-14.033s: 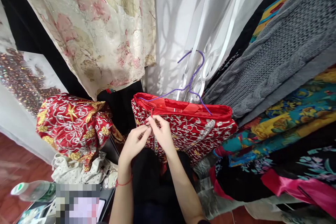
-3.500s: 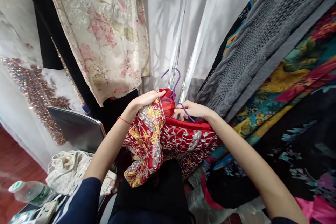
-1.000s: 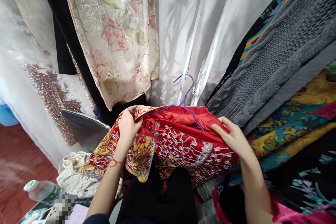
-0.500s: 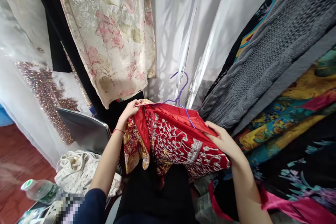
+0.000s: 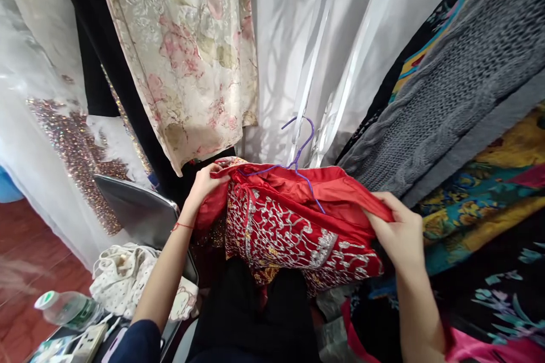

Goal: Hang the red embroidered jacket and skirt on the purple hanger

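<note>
A red garment [image 5: 289, 232] with silver and gold embroidery and a plain red lining lies over my lap. Inside its open top edge sits a purple wire hanger [image 5: 297, 161], its hook pointing up and its lower ends hidden in the lining. Pinched in my left hand [image 5: 208, 184] is the garment's left edge. My right hand [image 5: 400, 227] grips the red cloth at the right edge, thumb on the inner side. The cloth between the two hands is spread apart.
White curtains [image 5: 276, 68] hang ahead, beside a floral cream garment [image 5: 200, 68]. Grey knitwear [image 5: 451, 68] and patterned clothes crowd the right. At left are a dark chair back [image 5: 131, 210], a dotted white cloth [image 5: 119, 278], a plastic bottle [image 5: 68, 307] and a power strip [image 5: 89, 343].
My right hand has moved right and slightly down, pulling the garment's edge outward, so more red lining shows. The left hand still holds its edge, and the cloth below it has shifted.
</note>
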{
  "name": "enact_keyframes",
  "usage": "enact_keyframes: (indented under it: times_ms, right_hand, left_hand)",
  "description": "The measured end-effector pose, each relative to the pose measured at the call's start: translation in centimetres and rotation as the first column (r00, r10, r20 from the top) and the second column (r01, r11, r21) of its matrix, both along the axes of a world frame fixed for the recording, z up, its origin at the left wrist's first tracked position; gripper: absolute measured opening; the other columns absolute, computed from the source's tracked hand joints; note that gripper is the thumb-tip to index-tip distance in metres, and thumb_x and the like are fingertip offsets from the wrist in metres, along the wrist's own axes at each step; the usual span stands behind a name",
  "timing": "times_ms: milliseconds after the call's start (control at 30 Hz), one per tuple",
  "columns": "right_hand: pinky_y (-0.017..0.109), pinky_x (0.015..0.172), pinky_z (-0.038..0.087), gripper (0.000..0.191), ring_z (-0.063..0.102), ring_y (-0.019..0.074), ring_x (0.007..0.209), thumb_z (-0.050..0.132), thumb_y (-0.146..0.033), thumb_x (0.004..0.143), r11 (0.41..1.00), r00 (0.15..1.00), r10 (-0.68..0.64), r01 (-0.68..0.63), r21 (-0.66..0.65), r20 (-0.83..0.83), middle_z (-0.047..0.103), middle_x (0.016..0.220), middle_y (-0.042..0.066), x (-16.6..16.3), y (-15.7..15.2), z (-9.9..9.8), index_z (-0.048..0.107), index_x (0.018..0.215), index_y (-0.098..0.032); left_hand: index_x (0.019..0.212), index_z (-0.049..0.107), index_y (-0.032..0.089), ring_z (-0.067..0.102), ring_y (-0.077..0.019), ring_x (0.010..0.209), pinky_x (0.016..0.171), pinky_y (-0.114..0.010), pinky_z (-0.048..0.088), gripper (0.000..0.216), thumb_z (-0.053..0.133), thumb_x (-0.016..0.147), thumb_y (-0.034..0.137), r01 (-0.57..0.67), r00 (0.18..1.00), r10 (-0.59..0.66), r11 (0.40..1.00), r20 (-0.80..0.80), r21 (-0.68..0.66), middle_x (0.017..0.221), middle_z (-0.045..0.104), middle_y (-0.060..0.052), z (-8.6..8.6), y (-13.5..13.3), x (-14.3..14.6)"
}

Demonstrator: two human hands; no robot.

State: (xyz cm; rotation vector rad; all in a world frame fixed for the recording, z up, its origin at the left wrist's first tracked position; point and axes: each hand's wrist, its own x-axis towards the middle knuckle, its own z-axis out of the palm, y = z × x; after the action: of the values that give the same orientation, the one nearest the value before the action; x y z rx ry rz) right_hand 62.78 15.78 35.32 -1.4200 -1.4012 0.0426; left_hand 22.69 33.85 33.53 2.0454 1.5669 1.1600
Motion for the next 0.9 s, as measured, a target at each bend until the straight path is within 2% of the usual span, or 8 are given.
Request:
enact_keyframes:
  times_ms: [100,233,333,433,500,667,767,900]
  right_hand:
    - [0.025,0.058,0.044,0.02,0.054,0.0141,0.056,0.057,-0.031,0.078,0.997,0.988,0.007,0.004,-0.072,0.155,0.065,0.07,-0.001,-0.6,-0.5,-0.1,0.068,0.091,-0.021]
    - [0.026,0.057,0.043,0.024,0.057,0.0157,0.053,0.052,-0.027,0.078,0.99,0.942,-0.142,0.14,0.027,0.305,0.066,0.066,0.002,-0.6,-1.3,1.4,0.07,0.093,-0.02]
    - [0.03,0.058,0.042,0.029,0.061,0.0197,0.056,0.05,-0.023,0.079,0.898,0.827,-0.431,0.354,0.263,0.361,0.071,0.07,0.008,-0.7,-2.1,3.7,0.073,0.096,-0.018]
    - [0.031,0.059,0.039,0.03,0.066,0.0246,0.066,0.049,-0.02,0.084,0.801,0.715,-0.592,0.473,0.366,0.371,0.073,0.079,0.012,-1.2,-2.3,5.4,0.073,0.101,-0.017]
    - [0.031,0.057,0.037,0.029,0.067,0.026,0.068,0.049,-0.021,0.086,0.8,0.684,-0.599,0.481,0.359,0.417,0.074,0.081,0.013,-1.6,-2.1,5.3,0.073,0.102,-0.016]
    - [0.027,0.052,0.033,0.026,0.062,0.0194,0.058,0.051,-0.024,0.084,0.913,0.699,-0.404,0.351,0.209,0.59,0.072,0.071,0.007,-2.0,-1.4,2.0,0.071,0.099,-0.018]
    - [0.025,0.052,0.033,0.023,0.059,0.0168,0.053,0.051,-0.026,0.085,0.927,0.708,-0.364,0.342,0.156,0.605,0.07,0.067,0.004,-2.0,-1.4,0.7,0.07,0.097,-0.019]
    - [0.025,0.051,0.033,0.021,0.057,0.0167,0.049,0.054,-0.035,0.087,0.911,0.705,-0.405,0.367,0.189,0.581,0.064,0.057,0.002,-2.5,-1.4,0.5,0.069,0.09,-0.02]
  left_hand:
    - [0.088,0.071,0.017,0.065,-0.02,0.075,0.069,-0.026,0.044,0.02,0.061,0.078,0.032,-0.075,0.997,0.076,0.996,-0.026,0.039,0.085,0.075,-0.006,-1.1,0.6,0.5]
    - [0.096,0.072,0.016,0.066,-0.0193,0.078,0.072,-0.026,0.044,0.026,0.055,0.076,0.019,-0.246,0.969,0.235,0.935,0.073,0.256,0.091,0.075,-0.007,1.0,1.8,1.5]
    - [0.098,0.071,0.016,0.067,-0.0195,0.086,0.078,-0.026,0.045,0.028,0.053,0.077,0.016,-0.216,0.975,0.218,0.901,0.038,0.375,0.096,0.076,-0.007,3.8,2.6,1.8]
    - [0.099,0.072,0.02,0.067,-0.0209,0.095,0.08,-0.026,0.044,0.026,0.054,0.081,0.019,-0.18,0.962,0.241,0.911,-0.124,0.371,0.102,0.075,-0.006,5.4,2.7,1.8]
    - [0.1,0.072,0.022,0.067,-0.0225,0.098,0.078,-0.027,0.044,0.024,0.054,0.084,0.024,-0.193,0.928,0.268,0.94,-0.257,0.282,0.105,0.075,-0.007,5.0,2.7,1.6]
    - [0.094,0.072,0.022,0.069,-0.0271,0.093,0.07,-0.028,0.043,0.02,0.057,0.085,0.029,-0.236,0.847,0.195,0.971,-0.494,-0.022,0.099,0.076,-0.011,1.4,2.2,0.8]
    - [0.096,0.069,0.021,0.069,-0.0264,0.093,0.07,-0.028,0.042,0.019,0.055,0.084,0.025,-0.252,0.851,0.215,0.968,-0.48,-0.014,0.097,0.075,-0.011,0.9,0.9,0.4]
    - [0.105,0.061,0.019,0.069,-0.0246,0.084,0.07,-0.028,0.043,0.024,0.057,0.081,0.023,-0.288,0.872,0.311,0.95,-0.378,0.118,0.088,0.073,-0.008,3.0,-3.0,1.6]
